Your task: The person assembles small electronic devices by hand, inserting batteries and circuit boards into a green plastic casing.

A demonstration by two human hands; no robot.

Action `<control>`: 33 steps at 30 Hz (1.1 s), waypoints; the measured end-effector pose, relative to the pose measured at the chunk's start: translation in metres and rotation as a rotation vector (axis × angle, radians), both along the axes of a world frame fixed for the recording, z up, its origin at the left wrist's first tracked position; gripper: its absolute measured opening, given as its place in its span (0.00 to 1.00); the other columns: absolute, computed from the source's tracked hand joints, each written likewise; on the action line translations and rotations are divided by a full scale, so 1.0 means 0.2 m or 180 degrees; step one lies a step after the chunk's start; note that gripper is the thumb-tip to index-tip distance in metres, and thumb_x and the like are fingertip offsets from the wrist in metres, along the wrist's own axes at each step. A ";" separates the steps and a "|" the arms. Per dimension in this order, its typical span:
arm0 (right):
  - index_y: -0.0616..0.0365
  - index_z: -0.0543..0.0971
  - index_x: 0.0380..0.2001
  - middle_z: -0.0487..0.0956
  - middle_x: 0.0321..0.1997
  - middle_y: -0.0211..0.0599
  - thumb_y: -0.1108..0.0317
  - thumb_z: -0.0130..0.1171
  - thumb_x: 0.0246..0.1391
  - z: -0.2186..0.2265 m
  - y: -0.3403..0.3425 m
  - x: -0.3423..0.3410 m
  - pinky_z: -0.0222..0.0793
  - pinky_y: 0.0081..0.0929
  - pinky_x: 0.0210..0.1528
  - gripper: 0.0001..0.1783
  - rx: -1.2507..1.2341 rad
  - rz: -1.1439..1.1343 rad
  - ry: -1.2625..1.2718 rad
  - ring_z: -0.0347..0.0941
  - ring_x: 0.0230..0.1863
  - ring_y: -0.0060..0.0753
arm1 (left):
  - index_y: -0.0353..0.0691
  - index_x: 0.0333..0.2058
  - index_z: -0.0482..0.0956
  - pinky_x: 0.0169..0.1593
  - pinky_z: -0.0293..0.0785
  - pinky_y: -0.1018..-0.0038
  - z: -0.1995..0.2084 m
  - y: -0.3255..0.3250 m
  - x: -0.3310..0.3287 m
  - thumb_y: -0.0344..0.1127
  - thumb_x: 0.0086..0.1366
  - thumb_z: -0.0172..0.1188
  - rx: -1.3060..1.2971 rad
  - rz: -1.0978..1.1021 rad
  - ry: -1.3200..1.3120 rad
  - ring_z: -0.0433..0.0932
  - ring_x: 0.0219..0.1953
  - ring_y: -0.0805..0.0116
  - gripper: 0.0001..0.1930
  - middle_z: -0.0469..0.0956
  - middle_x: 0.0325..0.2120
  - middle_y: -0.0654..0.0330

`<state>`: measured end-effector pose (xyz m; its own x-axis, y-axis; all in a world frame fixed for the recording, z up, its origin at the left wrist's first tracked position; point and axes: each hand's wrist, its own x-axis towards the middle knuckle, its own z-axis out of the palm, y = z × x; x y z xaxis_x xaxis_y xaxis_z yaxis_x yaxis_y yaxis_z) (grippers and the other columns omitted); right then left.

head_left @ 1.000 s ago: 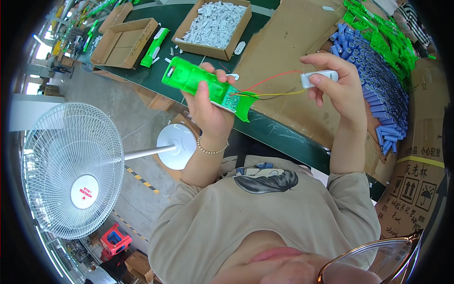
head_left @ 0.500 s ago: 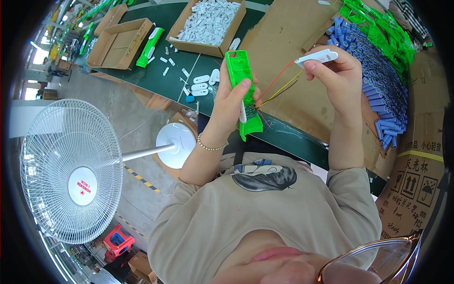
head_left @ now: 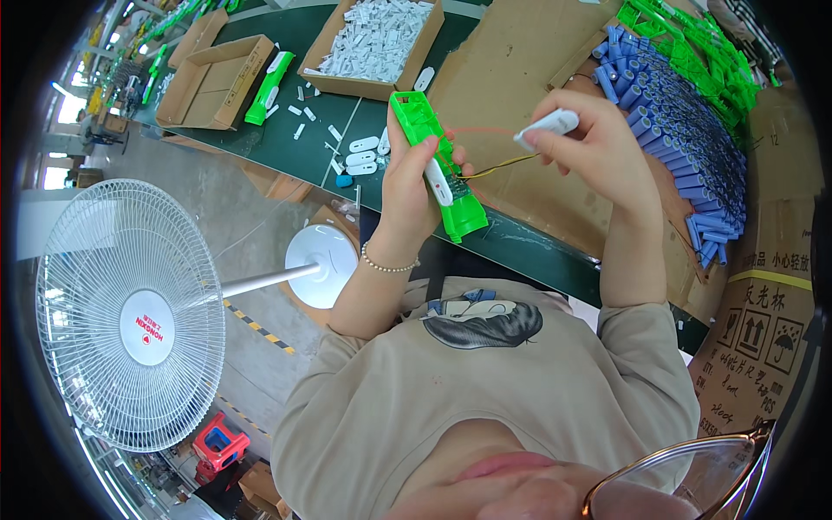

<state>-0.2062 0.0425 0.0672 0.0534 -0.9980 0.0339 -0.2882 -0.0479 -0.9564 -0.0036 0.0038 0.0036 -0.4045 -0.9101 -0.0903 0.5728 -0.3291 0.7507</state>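
Note:
My left hand (head_left: 414, 182) grips a long bright green plastic housing (head_left: 433, 160), held upright and tilted, with a small circuit board showing inside it. A white strip lies under my thumb on the housing. Thin red and yellow wires (head_left: 496, 165) run from the housing to a small white plastic piece (head_left: 548, 126) pinched in the fingers of my right hand (head_left: 598, 147), which is raised to the right of the housing, above a brown cardboard sheet (head_left: 511, 69).
On the dark green bench (head_left: 303, 139): a cardboard box of white parts (head_left: 373, 43), an empty cardboard box (head_left: 212, 78), another green housing (head_left: 267, 87), loose white pieces (head_left: 360, 147). Several blue cylinders (head_left: 685, 130) and green housings (head_left: 693, 43) lie at right. A white standing fan (head_left: 130, 316) stands at left.
My left hand has turned the green housing from lying crosswise to upright and lowered it a little. My right hand has kept the white piece and shifted slightly down and left.

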 end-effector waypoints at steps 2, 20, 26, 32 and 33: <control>0.62 0.76 0.24 0.73 0.18 0.26 0.68 0.60 0.48 -0.01 -0.03 -0.05 0.58 0.15 0.18 0.08 0.0036 -0.0121 0.0046 0.65 0.18 0.13 | 0.53 0.60 0.50 0.35 0.71 0.68 -0.01 -0.01 0.01 0.32 0.63 0.44 0.0052 -0.0056 0.0095 0.69 0.33 0.66 0.26 0.65 0.38 0.55; 0.62 0.80 0.30 0.76 0.23 0.27 0.74 0.61 0.46 0.03 0.03 -0.03 0.64 0.13 0.26 0.06 -0.0766 -0.0211 -0.0180 0.70 0.25 0.14 | 0.48 0.63 0.42 0.34 0.72 0.68 -0.07 0.00 0.00 0.27 0.61 0.45 -0.0806 0.0536 -0.0964 0.70 0.33 0.66 0.33 0.64 0.39 0.56; 0.64 0.80 0.34 0.79 0.28 0.31 0.74 0.61 0.48 -0.06 -0.01 -0.02 0.70 0.16 0.33 0.08 -0.0785 0.0483 -0.1632 0.73 0.29 0.18 | 0.45 0.64 0.43 0.36 0.74 0.71 -0.02 0.01 -0.02 0.29 0.63 0.44 -0.0518 -0.0025 -0.0744 0.73 0.34 0.68 0.32 0.66 0.40 0.55; 0.65 0.75 0.43 0.80 0.31 0.38 0.73 0.59 0.51 -0.07 -0.02 0.09 0.69 0.16 0.28 0.15 -0.0208 0.0262 -0.2550 0.75 0.27 0.20 | 0.36 0.58 0.56 0.37 0.74 0.72 -0.07 0.04 -0.02 0.37 0.68 0.38 -0.0449 -0.0656 -0.0147 0.74 0.35 0.69 0.22 0.70 0.41 0.52; 0.65 0.73 0.44 0.79 0.32 0.40 0.71 0.58 0.51 -0.07 -0.02 0.08 0.68 0.15 0.25 0.16 0.0076 0.0212 -0.2119 0.74 0.26 0.20 | 0.35 0.55 0.59 0.36 0.74 0.73 -0.09 0.04 -0.02 0.41 0.69 0.36 -0.0354 -0.0663 -0.0005 0.74 0.34 0.70 0.21 0.71 0.41 0.52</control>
<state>-0.1912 0.0388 0.0529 0.0902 -0.9942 0.0590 0.3667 -0.0219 -0.9301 -0.0069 0.0125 -0.0142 -0.5845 -0.8114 0.0052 0.4999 -0.3551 0.7899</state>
